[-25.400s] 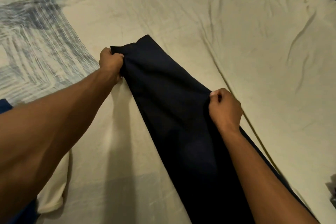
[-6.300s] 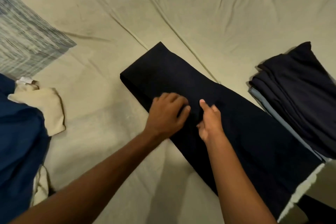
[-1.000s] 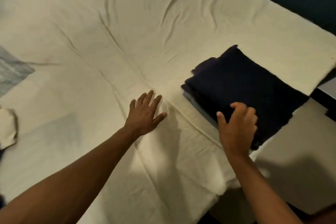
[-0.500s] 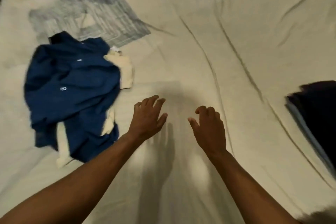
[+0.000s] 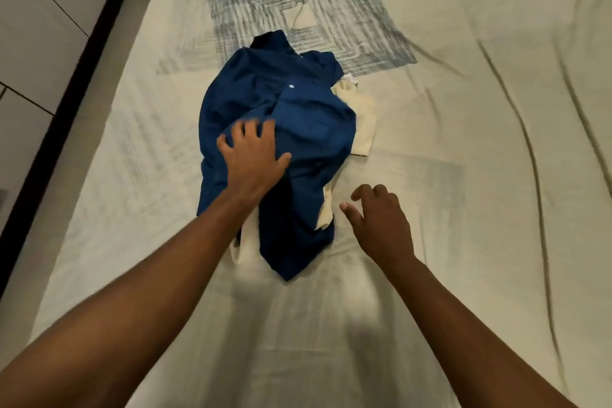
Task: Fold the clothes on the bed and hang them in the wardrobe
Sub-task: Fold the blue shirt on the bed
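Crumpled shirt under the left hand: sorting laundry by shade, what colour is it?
The crumpled button-up shirt is deep blue with small white buttons, shown clearest in the head view.

Bedroom: sheeted bed (image 5: 463, 175), strewn clothes (image 5: 298, 116)

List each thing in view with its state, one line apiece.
blue shirt: crumpled, unfolded, lying on the cream garment.
cream garment: unfolded, mostly buried under the shirt.
bedsheet: creased, spread flat.
left hand: fingers spread, on the shirt.
right hand: open, empty, beside the shirt.
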The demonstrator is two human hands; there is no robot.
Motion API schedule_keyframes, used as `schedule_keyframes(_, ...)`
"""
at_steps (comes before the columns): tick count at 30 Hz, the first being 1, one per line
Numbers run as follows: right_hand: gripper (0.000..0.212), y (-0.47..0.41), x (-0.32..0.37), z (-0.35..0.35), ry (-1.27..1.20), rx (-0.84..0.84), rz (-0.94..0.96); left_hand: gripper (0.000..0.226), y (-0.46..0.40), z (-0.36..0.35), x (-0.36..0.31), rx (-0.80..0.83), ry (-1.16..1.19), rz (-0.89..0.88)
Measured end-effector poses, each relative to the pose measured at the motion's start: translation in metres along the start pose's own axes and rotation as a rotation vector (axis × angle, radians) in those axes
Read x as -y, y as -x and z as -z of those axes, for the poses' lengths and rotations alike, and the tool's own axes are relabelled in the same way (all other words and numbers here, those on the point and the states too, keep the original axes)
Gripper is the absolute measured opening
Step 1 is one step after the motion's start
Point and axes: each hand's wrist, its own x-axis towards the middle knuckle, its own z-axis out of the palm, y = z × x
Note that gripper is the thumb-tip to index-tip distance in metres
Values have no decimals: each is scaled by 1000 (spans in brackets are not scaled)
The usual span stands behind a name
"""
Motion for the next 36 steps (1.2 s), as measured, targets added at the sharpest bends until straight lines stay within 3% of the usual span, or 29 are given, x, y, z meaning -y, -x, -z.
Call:
schedule_keyframes(3, 37, -5, 16, -3, -14, -1, 16, 21, -6, -2, 17, 0, -2, -25)
schedule_keyframes(6, 37, -7, 28, -1, -115, -15, 5, 22, 4, 8, 4, -176, 200, -87)
schedule_keyframes(9, 39, -13, 40, 7, -447, 3, -179, 21, 33, 32, -32, -274, 390, -216)
schedule_keyframes(11, 46, -16, 47, 20, -906, 121, -390, 17, 61, 47, -62, -170, 562, -272)
schedule_keyframes(13, 53, -19, 45, 34, -1337, 248, -529, 19, 92, 56, -87, 43, 693, -346)
schedule_keyframes(16, 41, -20, 24, 48, -1578, 248, -601, 20, 126, 53, -104, 304, 756, -511)
schedule_keyframes(20, 23, -8, -7, 51, -1517, 217, -675, 22, 131, 48, -100, 589, 757, -550)
schedule_keyframes(23, 16, 5, -34, 57, -1583, 231, -691, 15, 121, 49, -97, 664, 832, -454)
schedule_keyframes(28, 22, 39, -82, 70, -1430, 371, -677, 14, 72, 45, -88, 435, 950, -228)
schedule_keyframes(34, 30, 79, -143, 49, -734, 680, -826, 8, 28, 15, -95, 205, 733, -130)
schedule_keyframes(36, 35, 84, -144, 50, -505, 749, -847, 18, 15, 0, -100, 141, 643, -155)
